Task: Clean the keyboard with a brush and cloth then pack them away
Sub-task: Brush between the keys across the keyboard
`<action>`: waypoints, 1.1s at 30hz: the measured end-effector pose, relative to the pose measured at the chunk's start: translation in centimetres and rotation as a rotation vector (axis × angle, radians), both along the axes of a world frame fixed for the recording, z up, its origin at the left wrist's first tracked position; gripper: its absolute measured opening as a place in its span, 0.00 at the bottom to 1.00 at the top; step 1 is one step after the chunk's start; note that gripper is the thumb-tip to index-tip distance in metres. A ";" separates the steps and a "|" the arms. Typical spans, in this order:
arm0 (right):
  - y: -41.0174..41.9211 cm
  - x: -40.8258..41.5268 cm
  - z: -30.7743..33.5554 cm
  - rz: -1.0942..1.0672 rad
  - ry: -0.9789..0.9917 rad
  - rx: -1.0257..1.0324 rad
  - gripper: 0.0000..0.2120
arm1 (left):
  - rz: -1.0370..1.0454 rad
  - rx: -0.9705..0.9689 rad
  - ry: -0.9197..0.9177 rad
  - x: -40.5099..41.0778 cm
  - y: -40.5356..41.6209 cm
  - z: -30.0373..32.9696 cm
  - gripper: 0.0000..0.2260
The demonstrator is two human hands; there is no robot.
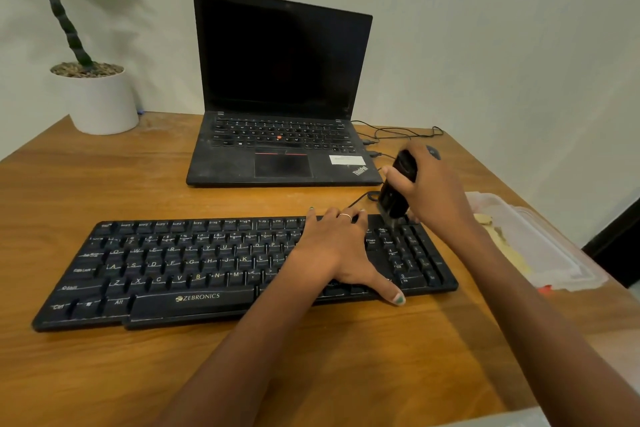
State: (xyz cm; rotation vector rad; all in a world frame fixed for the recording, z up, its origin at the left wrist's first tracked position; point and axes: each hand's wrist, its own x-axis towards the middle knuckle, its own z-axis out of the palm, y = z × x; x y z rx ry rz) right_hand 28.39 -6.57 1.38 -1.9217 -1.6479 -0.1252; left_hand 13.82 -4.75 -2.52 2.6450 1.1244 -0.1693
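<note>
Your right hand [427, 189] is wrapped around the black brush [396, 185], fingers curled round its upper body, with the bristle end angled down onto the top right corner of the keyboard [194, 270], just above the number pad. Your left hand [337, 250] lies flat with straight fingers spread over the keys right of centre, thumb stretched toward the front edge, pinning the board to the table [104, 184].

The brush looks light and rigid in the handle, soft only at the tip, so a grip high on the body should leave the bristles free to flex between keys. The keyboard looks light and likely to slide on the smooth wood, so your flat palm is a sensible brace; press on the frame where you can, since the keycaps give and could pop off under a hard sideways stroke. A clear plastic container [540, 246] sits to the right, with something pale inside that may be the cloth.
</note>
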 end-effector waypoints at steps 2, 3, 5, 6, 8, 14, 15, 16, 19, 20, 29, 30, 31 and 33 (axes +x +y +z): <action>-0.3 0.5 -0.1 -0.024 -0.004 0.000 0.14 | -0.005 0.002 -0.005 0.0 0.0 0.0 0.59; -0.7 0.7 0.2 -0.034 0.016 -0.046 0.13 | -0.008 0.004 -0.006 0.0 0.0 0.0 0.59; -1.3 1.1 1.5 -0.033 0.045 -0.231 0.13 | -0.008 0.004 -0.010 -0.1 -0.1 0.1 0.59; -1.5 1.3 2.2 -0.024 0.029 -0.330 0.12 | -0.010 0.004 -0.012 -0.1 -0.1 0.2 0.59; -1.5 1.2 3.0 -0.025 0.002 -0.414 0.12 | -0.011 0.008 -0.013 -0.1 -0.1 0.2 0.59; -1.4 0.7 0.5 -0.058 0.080 -0.089 0.14 | -0.005 0.000 -0.010 0.0 -0.1 0.0 0.59; -1.7 0.9 0.9 -0.029 0.114 -0.142 0.13 | -0.006 0.001 -0.014 0.0 0.0 0.0 0.59; -2.2 1.1 1.5 0.008 0.141 -0.230 0.12 | -0.009 0.001 -0.017 0.0 0.0 0.0 0.59; -3.3 1.3 2.9 0.082 0.135 -0.454 0.10 | -0.010 -0.001 -0.015 0.0 0.0 0.0 0.59; -3.3 0.9 2.8 0.075 0.102 -0.437 0.10 | -0.009 -0.002 -0.013 0.0 -0.1 0.0 0.59; -4.2 0.6 3.1 0.059 0.091 -0.467 0.10 | -0.013 0.002 -0.013 0.0 0.1 -0.1 0.59; -4.4 0.7 3.5 0.077 0.098 -0.525 0.10 | -0.014 0.004 -0.015 0.0 0.1 -0.2 0.59; -4.4 0.5 3.4 0.076 0.091 -0.518 0.10 | -0.014 0.008 -0.015 0.0 0.1 -0.2 0.59; -4.0 0.0 2.3 0.001 0.022 -0.335 0.11 | -0.013 0.010 -0.011 0.0 0.1 -0.1 0.59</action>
